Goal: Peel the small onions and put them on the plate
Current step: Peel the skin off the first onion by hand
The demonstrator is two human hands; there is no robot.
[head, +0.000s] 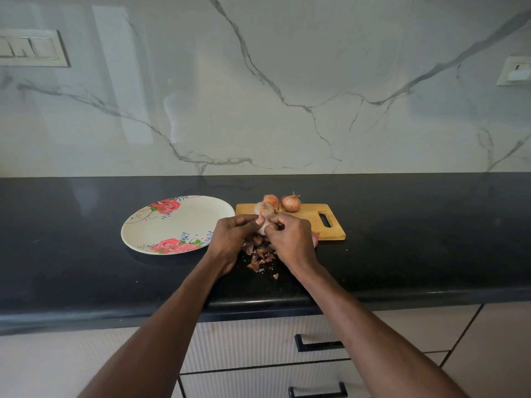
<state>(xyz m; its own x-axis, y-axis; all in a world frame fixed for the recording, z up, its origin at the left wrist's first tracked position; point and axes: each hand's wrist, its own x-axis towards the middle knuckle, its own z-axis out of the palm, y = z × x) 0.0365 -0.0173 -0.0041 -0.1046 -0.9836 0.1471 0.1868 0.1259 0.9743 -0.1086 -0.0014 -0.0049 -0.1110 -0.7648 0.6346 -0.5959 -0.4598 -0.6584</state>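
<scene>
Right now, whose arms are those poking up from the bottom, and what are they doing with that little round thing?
Those arms belong to a person who wears a camera on the head, so the one picture shows what that person sees looking down at a black stone kitchen counter. The left hand and the right hand together hold a small pinkish onion and pinch at its skin to peel it. Beneath the hands lies a pile of dry reddish onion skins. Two more small brown unpeeled onions sit at the far edge of a wooden cutting board with a handle hole. To the left waits a round white plate painted with red roses, with no onion on it yet.
</scene>
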